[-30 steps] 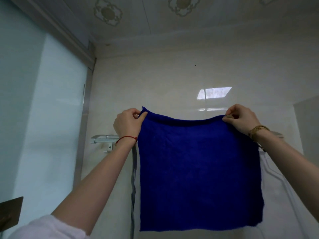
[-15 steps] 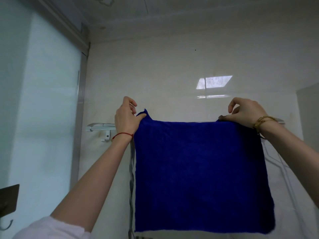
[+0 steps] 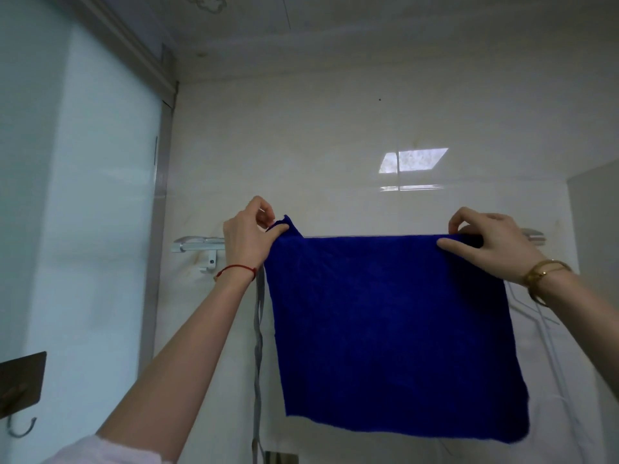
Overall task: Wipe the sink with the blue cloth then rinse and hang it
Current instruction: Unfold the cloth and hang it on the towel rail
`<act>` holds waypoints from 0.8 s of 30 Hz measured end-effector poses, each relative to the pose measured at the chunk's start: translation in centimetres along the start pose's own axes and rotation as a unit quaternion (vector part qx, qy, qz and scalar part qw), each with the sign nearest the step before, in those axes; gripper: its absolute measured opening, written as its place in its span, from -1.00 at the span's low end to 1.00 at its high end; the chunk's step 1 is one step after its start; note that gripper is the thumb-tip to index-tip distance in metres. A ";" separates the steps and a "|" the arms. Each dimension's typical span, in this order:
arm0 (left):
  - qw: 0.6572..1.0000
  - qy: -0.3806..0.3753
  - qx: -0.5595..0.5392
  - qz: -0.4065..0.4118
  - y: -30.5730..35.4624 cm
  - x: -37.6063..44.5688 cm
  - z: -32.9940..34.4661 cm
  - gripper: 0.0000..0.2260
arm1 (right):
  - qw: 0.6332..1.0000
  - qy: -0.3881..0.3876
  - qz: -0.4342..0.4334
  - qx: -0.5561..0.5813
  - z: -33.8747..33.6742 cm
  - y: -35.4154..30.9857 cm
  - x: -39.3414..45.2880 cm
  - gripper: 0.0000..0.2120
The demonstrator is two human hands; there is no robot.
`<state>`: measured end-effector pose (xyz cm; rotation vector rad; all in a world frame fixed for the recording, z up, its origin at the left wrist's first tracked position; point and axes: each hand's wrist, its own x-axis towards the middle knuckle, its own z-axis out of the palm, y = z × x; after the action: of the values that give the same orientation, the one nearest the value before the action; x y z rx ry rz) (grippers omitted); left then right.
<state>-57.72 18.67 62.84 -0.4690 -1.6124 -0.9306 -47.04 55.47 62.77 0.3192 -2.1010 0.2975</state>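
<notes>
Cloth edge now lies along the towel rail (image 3: pixel 197 244): a second ago the blue cloth (image 3: pixel 385 326) was held up clear in front of the wall, and half a second ago its top edge had just reached the bar. The left hand (image 3: pixel 246 237) is still at the upper left corner, thumb and forefinger pinching a small peak of fabric that stands up above the rail line. The right hand (image 3: pixel 492 244) has shifted from a closed pinch to a looser hold, thumb laid along the front of the top edge and fingers curled over behind the upper right corner, so this grip is clamped on the cloth too. Below both grips the cloth hangs flat and spread, its lower edge sloping down toward the right.

No brand, label or writing can be read anywhere.

Just left of the left grip the rail's metal bracket is fixed to the pale glossy wall. A grey strap (image 3: pixel 258 333) hangs down beside the cloth under that wrist, which wears a red thread (image 3: pixel 236 268). The right wrist wears a gold bracelet (image 3: pixel 542 274). Far down to the left, a dark wall hook (image 3: pixel 21 390) sits by a frosted glass panel. A white sleeve (image 3: pixel 110 452) shows at the bottom.
</notes>
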 end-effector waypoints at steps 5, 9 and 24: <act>0.998 -0.037 0.051 0.015 0.2 0.2 -0.2 -0.85 | 0.976 0.195 -0.029 -0.095 2.6 0.6 -1.8 -0.66; 0.997 -0.041 0.057 0.045 0.0 -0.2 -0.6 -0.92 | 0.950 0.287 0.002 -0.121 4.3 0.4 -2.9 -0.72; 0.982 0.074 0.175 0.009 0.6 -5.8 0.7 -0.75 | 0.931 0.361 0.040 0.036 5.4 -0.4 -5.0 -0.62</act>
<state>-56.26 20.62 57.54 -0.1665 -1.5906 -0.6332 -48.60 53.82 55.74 0.1323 -1.3772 0.4603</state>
